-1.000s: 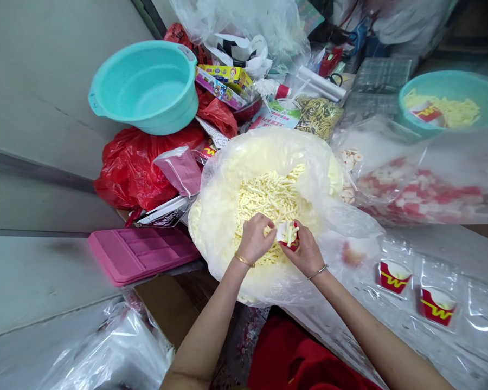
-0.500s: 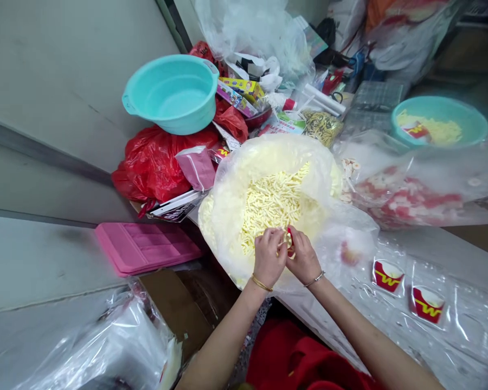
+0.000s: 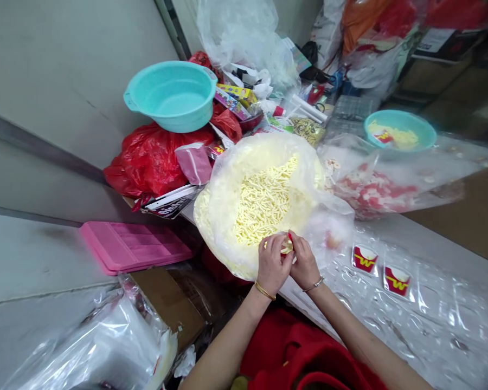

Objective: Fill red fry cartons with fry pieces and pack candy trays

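My left hand [image 3: 273,257] and my right hand [image 3: 304,262] meet at the near edge of a large clear plastic bag full of pale yellow fry-shaped sticks [image 3: 264,203]. Between my fingertips is a small red fry box [image 3: 290,238], mostly hidden, with yellow sticks showing in it. My right fingers grip its right side; my left fingers curl round the other side. To the right, two flat red fry boxes with a yellow mark, a nearer one [image 3: 397,280] and a farther one [image 3: 365,260], lie in a clear moulded plastic tray [image 3: 427,319].
A turquoise basin [image 3: 171,97] sits on red plastic bags [image 3: 146,162] at the left. Another turquoise basin [image 3: 427,135] at the right holds yellow sticks. Beside the big bag lies a clear bag of red and white pieces [image 3: 374,187]. Pink trays [image 3: 142,246] are at lower left.
My hands stay together on the fry box, now slightly nearer to me, at the bag's near edge. The view has turned right, so things on the right appear farther left.
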Demonstrator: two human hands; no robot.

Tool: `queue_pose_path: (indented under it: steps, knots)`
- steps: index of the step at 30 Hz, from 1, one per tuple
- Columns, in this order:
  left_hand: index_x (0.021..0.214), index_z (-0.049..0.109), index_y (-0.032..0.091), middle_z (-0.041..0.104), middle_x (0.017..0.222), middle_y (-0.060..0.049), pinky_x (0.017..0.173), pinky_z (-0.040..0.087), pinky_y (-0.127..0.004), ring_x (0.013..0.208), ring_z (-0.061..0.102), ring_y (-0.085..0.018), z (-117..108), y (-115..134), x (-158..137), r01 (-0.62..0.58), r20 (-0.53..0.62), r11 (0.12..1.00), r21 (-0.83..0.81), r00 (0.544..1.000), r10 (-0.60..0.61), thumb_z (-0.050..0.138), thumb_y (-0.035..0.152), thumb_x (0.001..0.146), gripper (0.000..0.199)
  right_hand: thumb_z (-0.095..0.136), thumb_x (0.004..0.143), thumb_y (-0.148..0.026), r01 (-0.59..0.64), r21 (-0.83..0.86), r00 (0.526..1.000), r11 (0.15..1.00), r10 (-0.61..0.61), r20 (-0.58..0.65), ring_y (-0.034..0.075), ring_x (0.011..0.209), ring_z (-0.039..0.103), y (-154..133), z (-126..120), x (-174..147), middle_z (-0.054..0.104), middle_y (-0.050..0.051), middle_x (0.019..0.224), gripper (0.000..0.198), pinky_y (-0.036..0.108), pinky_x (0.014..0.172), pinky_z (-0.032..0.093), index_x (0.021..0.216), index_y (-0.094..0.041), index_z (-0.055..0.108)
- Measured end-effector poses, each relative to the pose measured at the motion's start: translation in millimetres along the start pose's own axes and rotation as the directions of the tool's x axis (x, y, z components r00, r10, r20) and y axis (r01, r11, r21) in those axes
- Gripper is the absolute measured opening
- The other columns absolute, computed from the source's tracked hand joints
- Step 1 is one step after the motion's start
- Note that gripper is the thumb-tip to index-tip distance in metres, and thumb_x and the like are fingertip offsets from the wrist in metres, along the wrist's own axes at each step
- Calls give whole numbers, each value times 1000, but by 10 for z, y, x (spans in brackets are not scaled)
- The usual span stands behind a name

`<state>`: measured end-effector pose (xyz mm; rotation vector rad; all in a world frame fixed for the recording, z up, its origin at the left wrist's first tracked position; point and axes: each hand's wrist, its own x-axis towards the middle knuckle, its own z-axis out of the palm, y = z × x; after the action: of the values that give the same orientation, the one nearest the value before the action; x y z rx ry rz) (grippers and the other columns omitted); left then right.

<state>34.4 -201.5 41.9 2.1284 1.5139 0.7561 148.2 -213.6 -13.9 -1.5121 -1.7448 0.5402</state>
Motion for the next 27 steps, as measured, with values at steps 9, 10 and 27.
queue_pose_path:
  steps: [9, 10, 27]
  knots:
    - [99, 64, 21, 64, 101, -6, 105, 27, -49, 100, 57, -20, 755, 627, -45, -315, 351, 949, -25, 886, 303, 45, 14, 85, 24, 45, 84, -15, -229, -119, 969, 966, 214, -126, 25, 101, 49, 520, -609, -617, 55, 14, 110, 56, 43, 88, 46, 138, -14, 32]
    - [93, 66, 19, 63, 98, -7, 104, 30, -47, 97, 57, -20, 925, 756, -44, -349, 389, 935, -55, 855, 342, 46, 12, 84, 23, 45, 84, -14, -260, -143, 960, 955, 240, -145, 25, 100, 49, 640, -740, -727, 55, 14, 110, 57, 43, 88, 46, 139, -14, 31]
    - [80, 69, 18, 59, 88, -6, 84, 39, -31, 83, 55, -17, 4422, 2741, 144, -681, 703, 668, -301, 315, 638, 49, 20, 84, 20, 56, 72, -38, -611, 744, 167, 272, 962, -215, 19, 63, 63, 2979, -2509, -2619, 58, 0, 71, 87, 30, 57, 54, 144, -9, 16]
